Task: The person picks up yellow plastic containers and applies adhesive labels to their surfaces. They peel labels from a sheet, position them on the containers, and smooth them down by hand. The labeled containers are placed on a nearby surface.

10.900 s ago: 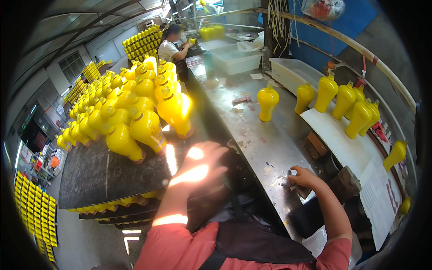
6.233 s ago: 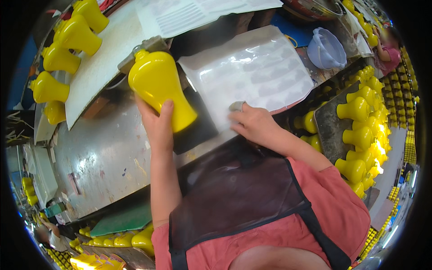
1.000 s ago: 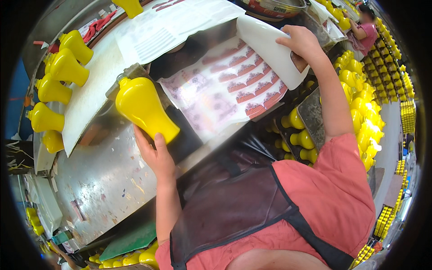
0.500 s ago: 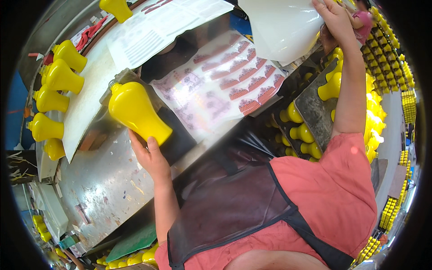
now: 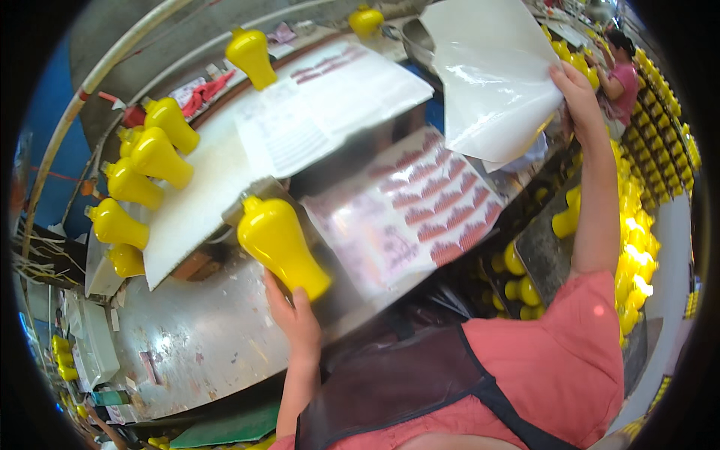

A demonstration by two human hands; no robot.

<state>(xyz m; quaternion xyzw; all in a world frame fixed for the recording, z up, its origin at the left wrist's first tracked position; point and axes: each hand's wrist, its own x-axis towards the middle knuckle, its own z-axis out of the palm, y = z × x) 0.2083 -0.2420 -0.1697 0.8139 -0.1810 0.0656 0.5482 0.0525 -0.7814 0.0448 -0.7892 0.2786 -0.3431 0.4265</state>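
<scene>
In front of me a glossy yellow vase leans on a small stand, its narrow neck pointing up and left. The fingers and thumb of my left hand are closed about its wide foot end; part of the fingers is hidden behind it. My right hand, arm stretched out to the far right, grips the edge of a large glossy white sheet, which hangs bent. Between the two hands lies a sheet of printed decals with rows of red motifs and paler purple ones.
Several yellow vases stand along the white board at the left. Printed white paper covers its far part. A metal bowl is at the back. Loaded racks and a person in pink are at the far right.
My view has shifted, so the whole scene sits lower and further right. Both hands keep their holds on the vase and the white sheet.
</scene>
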